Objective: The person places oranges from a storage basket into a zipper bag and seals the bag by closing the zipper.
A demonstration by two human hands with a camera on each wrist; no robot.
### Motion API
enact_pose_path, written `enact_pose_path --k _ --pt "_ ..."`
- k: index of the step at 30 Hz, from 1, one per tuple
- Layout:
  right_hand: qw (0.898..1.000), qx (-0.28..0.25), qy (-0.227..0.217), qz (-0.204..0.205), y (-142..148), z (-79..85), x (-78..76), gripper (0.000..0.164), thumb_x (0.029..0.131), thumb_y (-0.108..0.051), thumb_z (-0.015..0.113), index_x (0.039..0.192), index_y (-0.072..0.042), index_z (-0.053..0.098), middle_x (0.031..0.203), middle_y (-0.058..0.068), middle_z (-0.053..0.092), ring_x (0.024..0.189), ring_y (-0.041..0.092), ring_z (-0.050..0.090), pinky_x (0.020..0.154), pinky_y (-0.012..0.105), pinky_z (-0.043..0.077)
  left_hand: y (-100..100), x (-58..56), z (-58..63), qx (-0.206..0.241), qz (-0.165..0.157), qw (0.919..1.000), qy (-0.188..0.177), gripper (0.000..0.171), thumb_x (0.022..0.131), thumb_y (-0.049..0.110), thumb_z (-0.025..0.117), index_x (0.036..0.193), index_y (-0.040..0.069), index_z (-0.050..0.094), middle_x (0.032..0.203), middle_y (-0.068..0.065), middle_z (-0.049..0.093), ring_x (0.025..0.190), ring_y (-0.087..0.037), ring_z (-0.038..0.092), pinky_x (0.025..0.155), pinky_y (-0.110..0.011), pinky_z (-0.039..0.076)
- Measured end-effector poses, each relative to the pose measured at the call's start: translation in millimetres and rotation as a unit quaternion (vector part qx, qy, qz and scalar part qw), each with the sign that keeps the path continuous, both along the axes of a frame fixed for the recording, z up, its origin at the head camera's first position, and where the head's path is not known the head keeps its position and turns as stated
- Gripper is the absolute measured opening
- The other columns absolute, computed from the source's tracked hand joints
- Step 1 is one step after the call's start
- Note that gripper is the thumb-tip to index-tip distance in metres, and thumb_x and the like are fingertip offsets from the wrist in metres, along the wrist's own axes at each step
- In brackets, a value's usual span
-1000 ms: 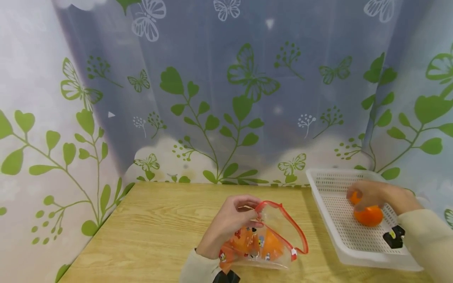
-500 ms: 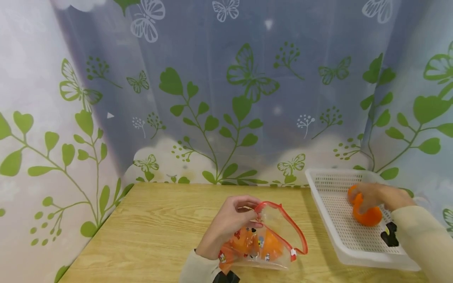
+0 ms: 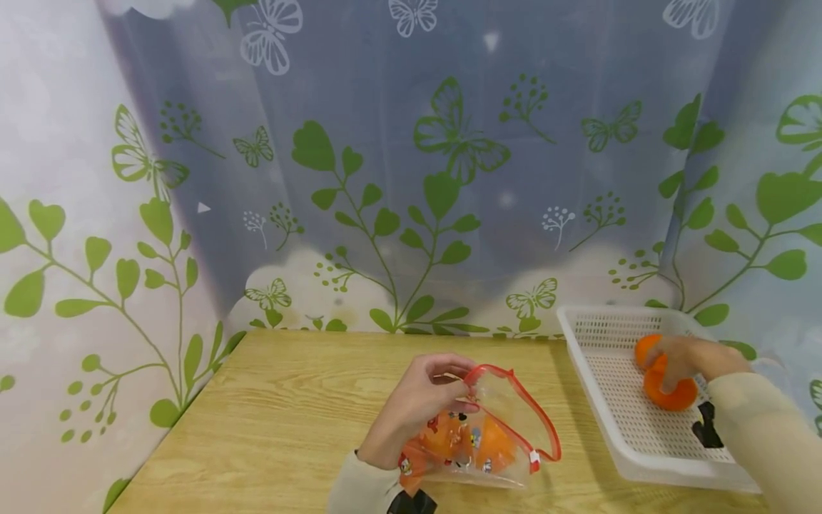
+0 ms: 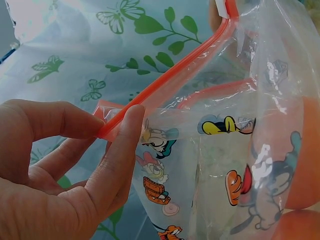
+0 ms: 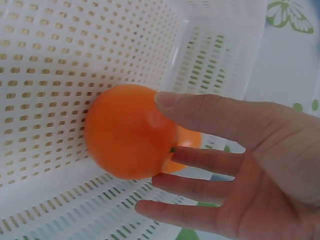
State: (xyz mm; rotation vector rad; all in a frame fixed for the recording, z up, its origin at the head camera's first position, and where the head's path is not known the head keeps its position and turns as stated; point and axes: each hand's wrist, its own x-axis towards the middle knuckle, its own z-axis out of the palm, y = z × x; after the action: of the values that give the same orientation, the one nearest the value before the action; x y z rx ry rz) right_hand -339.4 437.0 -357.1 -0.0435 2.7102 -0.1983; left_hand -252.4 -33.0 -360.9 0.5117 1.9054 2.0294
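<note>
My left hand (image 3: 420,403) pinches the red zip edge of a clear cartoon-print zip bag (image 3: 514,471) on the table. Several orange pieces show through its side, and its mouth gapes toward the right. In the left wrist view, thumb and index finger press the end of the red strip (image 4: 165,82) together. Inside the white basket, my right hand (image 3: 687,357) reaches over two oranges. Its thumb touches the nearer orange (image 5: 127,132); the fingers stretch out fairly straight along its side. The farther orange (image 3: 647,348) sits just behind, partly hidden by the hand.
The white perforated basket (image 3: 594,400) stands at the table's right side. Wood-grain table (image 3: 289,407) extends left of the bag. A patterned curtain (image 3: 385,214) with green leaves and butterflies closes off the back and both sides.
My right hand has shifted slightly over the oranges, uncovering more of the farther one. The left hand and the bag stay in place.
</note>
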Motion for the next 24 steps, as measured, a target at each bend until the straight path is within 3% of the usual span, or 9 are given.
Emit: enact_pose_path --k 2,7,12,20,24 --pt "1.0 -0.003 0.002 -0.002 1.6 -3.7 -1.7 0.053 0.082 -0.024 0.083 0.132 -0.014 0.067 0.144 0.046 0.033 0.121 0.063 0.043 0.089 0.069 0.052 -0.1 0.0 0.0 0.002 0.001 1.0 0.0 0.028 0.096 -0.002 0.064 0.123 0.0 0.07 0.122 -0.028 0.067 0.086 -0.018 0.073 0.08 -0.038 0.068" --pt "1.0 -0.008 0.005 -0.008 3.7 -12.9 -4.3 0.055 0.081 -0.019 0.082 0.133 -0.01 0.066 0.143 0.045 0.037 0.112 0.05 0.048 0.086 0.055 0.054 -0.2 -0.4 -0.3 0.004 0.001 1.0 -0.001 0.026 0.097 -0.002 0.065 0.122 -0.001 0.071 0.112 -0.018 0.072 0.086 -0.019 0.073 0.08 -0.038 0.068" --pt "1.0 0.007 0.009 -0.014 2.2 -15.5 -3.2 0.05 0.081 -0.022 0.083 0.128 -0.013 0.068 0.139 0.041 0.042 0.107 0.045 0.049 0.084 0.053 0.052 -0.1 -0.3 -0.5 0.002 0.005 1.0 -0.005 0.027 0.096 -0.003 0.064 0.122 0.0 0.071 0.109 -0.014 0.073 0.085 -0.018 0.073 0.08 -0.038 0.068" --pt "1.0 -0.005 0.007 -0.019 -1.2 -14.9 2.9 0.04 0.08 -0.023 0.08 0.117 -0.017 0.065 0.114 0.025 0.051 0.091 0.036 0.047 0.072 0.039 0.048 -0.3 0.1 -0.2 -0.001 0.008 0.9999 -0.011 0.028 0.096 -0.003 0.064 0.123 0.001 0.071 0.108 -0.014 0.072 0.082 -0.017 0.072 0.081 -0.039 0.068" --pt "0.999 -0.017 0.006 -0.028 -0.6 -17.0 1.9 0.042 0.078 -0.021 0.078 0.118 -0.016 0.064 0.112 0.024 0.051 0.092 0.036 0.047 0.071 0.034 0.047 -0.7 0.0 -0.4 0.0 0.008 0.9999 -0.011 0.028 0.096 -0.003 0.064 0.123 0.001 0.071 0.109 -0.014 0.071 0.082 -0.017 0.072 0.081 -0.039 0.068"
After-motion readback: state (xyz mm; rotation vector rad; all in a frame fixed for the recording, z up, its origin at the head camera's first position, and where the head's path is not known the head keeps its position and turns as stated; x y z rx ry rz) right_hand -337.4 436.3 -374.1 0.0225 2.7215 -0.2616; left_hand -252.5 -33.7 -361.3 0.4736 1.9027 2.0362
